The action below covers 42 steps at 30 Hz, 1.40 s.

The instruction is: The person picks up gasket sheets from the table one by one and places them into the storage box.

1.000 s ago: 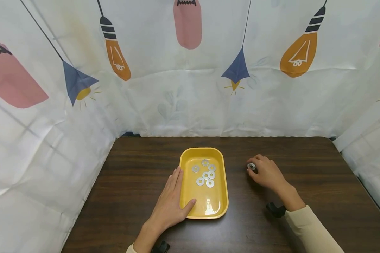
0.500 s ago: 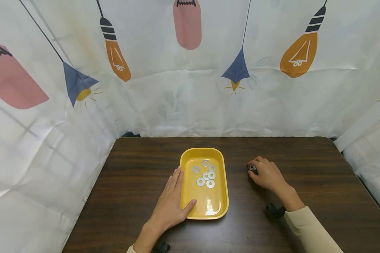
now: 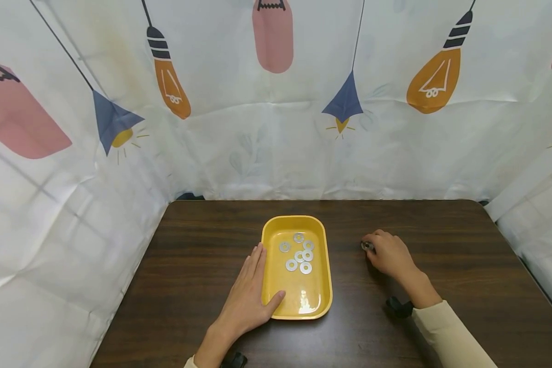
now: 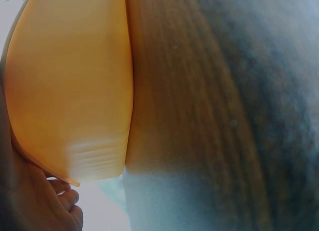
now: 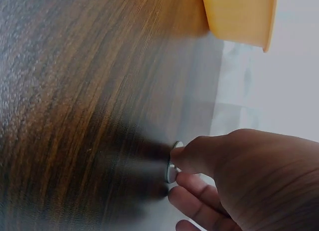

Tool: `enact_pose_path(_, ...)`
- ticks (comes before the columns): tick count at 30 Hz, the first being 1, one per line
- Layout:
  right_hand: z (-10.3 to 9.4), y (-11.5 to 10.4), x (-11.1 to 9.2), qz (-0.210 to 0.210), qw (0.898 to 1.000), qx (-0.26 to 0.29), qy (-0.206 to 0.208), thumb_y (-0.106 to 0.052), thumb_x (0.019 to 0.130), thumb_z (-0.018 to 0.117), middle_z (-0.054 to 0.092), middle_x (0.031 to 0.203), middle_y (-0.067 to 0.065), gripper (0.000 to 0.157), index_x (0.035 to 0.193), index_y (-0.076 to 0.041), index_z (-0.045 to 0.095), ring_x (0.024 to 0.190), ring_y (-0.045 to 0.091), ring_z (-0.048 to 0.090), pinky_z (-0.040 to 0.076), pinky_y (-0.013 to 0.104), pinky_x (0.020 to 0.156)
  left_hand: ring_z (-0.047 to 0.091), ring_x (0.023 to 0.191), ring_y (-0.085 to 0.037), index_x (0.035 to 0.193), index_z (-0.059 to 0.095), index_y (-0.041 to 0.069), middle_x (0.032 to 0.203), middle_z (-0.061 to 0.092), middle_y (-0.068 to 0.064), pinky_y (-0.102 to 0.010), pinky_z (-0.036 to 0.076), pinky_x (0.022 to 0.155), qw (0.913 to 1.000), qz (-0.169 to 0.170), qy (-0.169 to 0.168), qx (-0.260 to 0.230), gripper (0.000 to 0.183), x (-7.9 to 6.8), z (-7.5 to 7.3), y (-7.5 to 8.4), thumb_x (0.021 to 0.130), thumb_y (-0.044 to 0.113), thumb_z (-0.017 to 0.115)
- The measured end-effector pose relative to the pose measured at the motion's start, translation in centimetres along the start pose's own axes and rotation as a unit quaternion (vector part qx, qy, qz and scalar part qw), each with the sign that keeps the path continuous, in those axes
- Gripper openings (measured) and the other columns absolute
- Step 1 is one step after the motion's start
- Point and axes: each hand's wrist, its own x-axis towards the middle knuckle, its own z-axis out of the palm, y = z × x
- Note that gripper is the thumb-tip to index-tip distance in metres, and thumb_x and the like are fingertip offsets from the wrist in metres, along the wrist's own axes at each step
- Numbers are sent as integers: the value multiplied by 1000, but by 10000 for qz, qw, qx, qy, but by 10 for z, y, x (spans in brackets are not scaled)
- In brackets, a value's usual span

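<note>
A yellow tray point(image 3: 327, 286) with several flat metal washers point(image 3: 292, 265) lying in it stands near the middle of the table. My left hand point(image 3: 245, 299) rests along its left rim, fingers straight and thumb reaching over the near-left edge. Off to the right of the tray, my right hand point(image 3: 388, 254) pinches a metal washer point(image 3: 367, 246) close over the tabletop. In the right wrist view the thumb covers the middle of that washer point(image 5: 172, 174), and its thin edge faces the wood; the other fingers curl beside it.
The dark wood-grain table point(image 3: 202, 240) ends at a white curtain point(image 3: 285, 153) printed with lamps and bulbs, which hangs behind it and at both sides. Each wrist carries a black camera strap point(image 3: 400, 307).
My right hand has shifted slightly right and toward me with the washer, whose pale face has turned and now looks darker. The left hand and the tray have stayed put.
</note>
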Motion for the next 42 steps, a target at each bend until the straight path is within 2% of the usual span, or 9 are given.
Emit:
enact_pose_path(3, 0, 1, 0, 37, 10000, 7, 9, -5, 90, 78, 74, 104, 19, 20, 110, 0, 78, 85, 32, 73, 62, 45, 69, 19, 167, -24, 169, 19, 3, 181, 14, -7, -11, -10, 129, 10000, 4, -4, -6, 104, 1, 0, 0, 92, 52, 70)
enact_pose_path(8, 2, 2, -1, 110, 9999, 7, 37, -7, 91, 78, 74, 102, 19, 18, 108, 0, 77, 85, 32, 73, 62, 45, 68, 18, 168, -22, 170, 18, 5, 181, 12, -5, -34, 13, 136, 10000, -58, -61, 44, 105, 0, 0, 1, 92, 54, 69)
enact_pose_path(10, 3, 2, -1, 161, 9999, -1, 12, -9, 92, 78, 74, 101, 18, 17, 107, -1, 77, 84, 31, 73, 61, 44, 68, 17, 168, -21, 170, 18, 5, 181, 11, -4, -38, 15, 136, 9999, -84, -84, 57, 105, 0, 0, 1, 93, 54, 69)
enact_pose_path(15, 3, 1, 0, 225, 9997, 15, -63, -13, 93, 78, 73, 95, 14, 14, 102, -2, 77, 80, 26, 70, 58, 40, 64, 17, 168, -23, 170, 18, 5, 181, 12, -6, -14, -7, 131, 10000, -48, -18, 26, 105, -1, -1, -1, 93, 53, 70)
enact_pose_path(18, 5, 2, 0, 227, 9997, -12, -51, -12, 93, 78, 72, 92, 12, 10, 98, -3, 76, 77, 25, 68, 57, 39, 63, 18, 168, -24, 169, 19, 4, 181, 12, -6, -9, -12, 128, 10000, -30, -6, -9, 105, -2, 0, -1, 92, 53, 70)
enact_pose_path(22, 6, 1, -3, 280, 9996, -24, -41, -12, 94, 77, 71, 94, 13, 11, 99, -2, 75, 83, 30, 69, 61, 45, 71, 17, 168, -23, 169, 19, 4, 181, 11, -5, -12, -9, 130, 10000, -22, -68, -68, 104, -1, 1, 0, 93, 52, 70)
enact_pose_path(29, -6, 3, -14, 391, 9985, 268, -268, -20, 95, 77, 71, 107, 16, 24, 111, -3, 75, 90, 32, 70, 61, 50, 76, 14, 168, -21, 170, 17, 5, 181, 10, -5, -37, 13, 134, 9999, -87, -107, -54, 104, -1, -2, 2, 93, 53, 69)
enact_pose_path(36, -18, 9, -25, 179, 9982, 119, -567, -17, 89, 83, 70, 103, 14, 29, 112, -3, 74, 81, 24, 66, 56, 41, 65, 15, 168, -22, 170, 17, 5, 181, 11, -6, -14, -7, 131, 10000, -51, -31, -42, 105, -1, -3, 1, 93, 53, 69)
enact_pose_path(42, -19, 8, -28, 328, 9976, 17, -609, -15, 90, 81, 71, 98, 12, 22, 107, -3, 74, 80, 25, 67, 57, 41, 64, 14, 168, -21, 170, 15, 6, 181, 10, -5, -18, -4, 134, 9999, -67, -92, -73, 105, -1, -2, 1, 94, 53, 69)
